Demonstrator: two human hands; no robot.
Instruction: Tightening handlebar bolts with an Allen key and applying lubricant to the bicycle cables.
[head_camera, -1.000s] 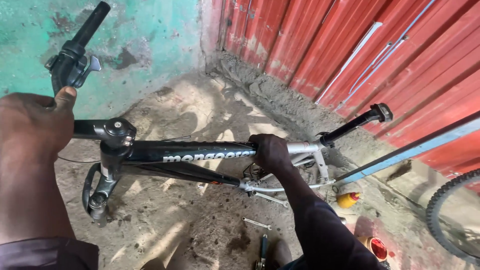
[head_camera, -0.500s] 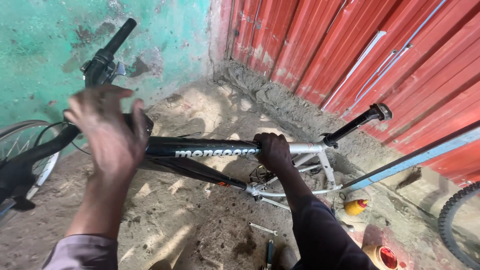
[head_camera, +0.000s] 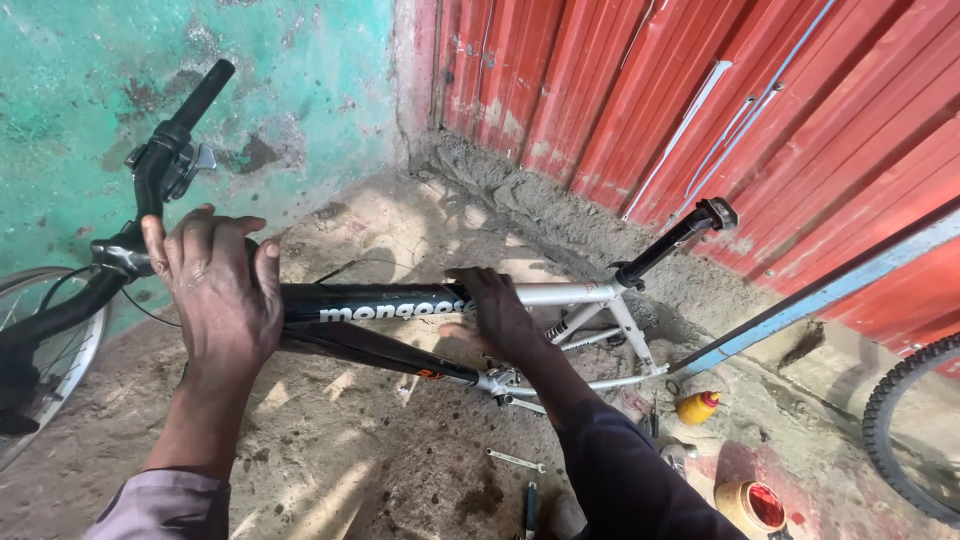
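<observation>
Bike frame (head_camera: 400, 300): glossy black-and-silver tubes; left hand (head_camera: 215, 290) wraps front end; right hand (head_camera: 497, 318) open, flat on top tube.

The bike frame (head_camera: 400, 300) is black toward the front with white lettering, turning silver-grey at the back. The handlebar (head_camera: 175, 135) is black. The wall (head_camera: 300, 80) is patchy turquoise, the corrugated sheet (head_camera: 640, 90) red. A small bottle (head_camera: 697, 407) is yellow with a red cap; the floor (head_camera: 380, 440) is sandy brown.

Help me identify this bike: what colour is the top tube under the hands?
The top tube is black in front, silver-white toward the seat post, in the head view.
</observation>
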